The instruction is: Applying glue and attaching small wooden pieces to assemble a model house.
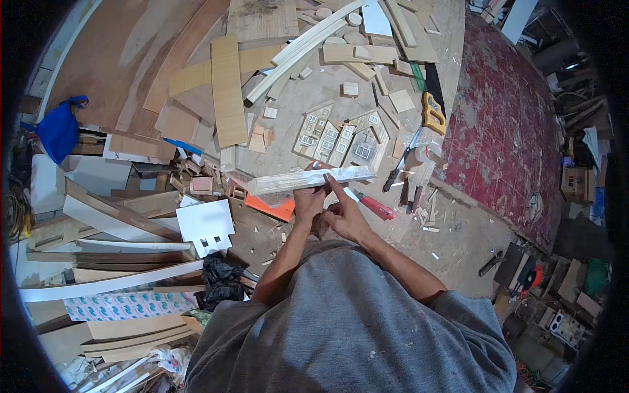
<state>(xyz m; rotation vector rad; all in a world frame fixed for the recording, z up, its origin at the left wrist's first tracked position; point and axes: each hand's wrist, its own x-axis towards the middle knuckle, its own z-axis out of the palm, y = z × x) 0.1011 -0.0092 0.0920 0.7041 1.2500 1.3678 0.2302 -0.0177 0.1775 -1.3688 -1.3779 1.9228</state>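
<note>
A long pale wooden strip (282,183) lies crosswise in front of my chest, its right part catching bright light. My left hand (311,202) is closed round its middle from below. At the same spot, the stretched index finger of my right hand (346,215) touches the strip; the other fingers are curled in, and whatever they hold is hidden. Just beyond the strip, on the worktable, lie flat wooden house-shaped panels (324,136) with small window frames. A red utility knife (377,206) rests to the right of my hands.
A yellow-handled saw (433,113) and a tape roll (429,152) lie at the worktable's right side. Wood offcuts and boards (228,92) crowd the far left. An orange piece (270,207) sits near my left wrist. A white cutout sheet (205,226) lies left, and a red panel (501,124) right.
</note>
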